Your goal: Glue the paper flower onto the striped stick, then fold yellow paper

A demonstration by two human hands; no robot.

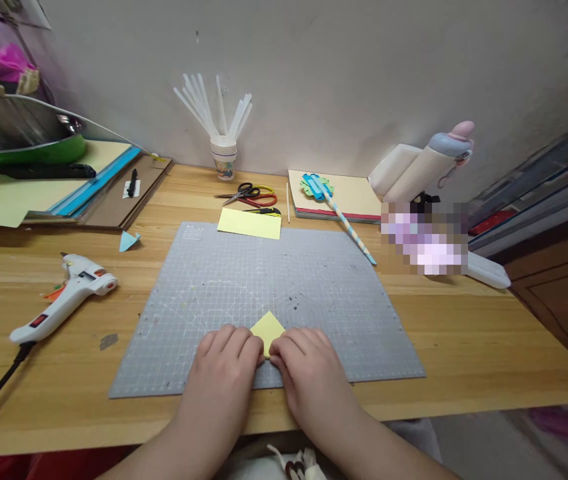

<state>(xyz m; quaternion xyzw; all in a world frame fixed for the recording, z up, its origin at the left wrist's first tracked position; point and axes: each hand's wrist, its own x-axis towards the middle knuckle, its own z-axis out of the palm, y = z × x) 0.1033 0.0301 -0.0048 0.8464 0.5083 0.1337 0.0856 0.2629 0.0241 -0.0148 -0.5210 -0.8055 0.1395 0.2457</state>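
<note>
A small yellow paper piece [267, 328] lies on the grey cutting mat [264, 280], its pointed tip toward the wall. My left hand [228, 357] and my right hand [303, 360] rest side by side on its near part, fingers curled and pressed down on the paper, thumbs meeting at the middle. Most of the paper is hidden under my hands. A second yellow sheet [249, 223] lies flat at the mat's far edge.
On the wooden desk are a white glue gun [67, 293] with its cord at left, a small blue paper fold [129, 240], scissors [250, 195], a cup of glue sticks [223, 157], stacked paper [344, 197], a striped stick [349, 230], and a folder pile [54, 187].
</note>
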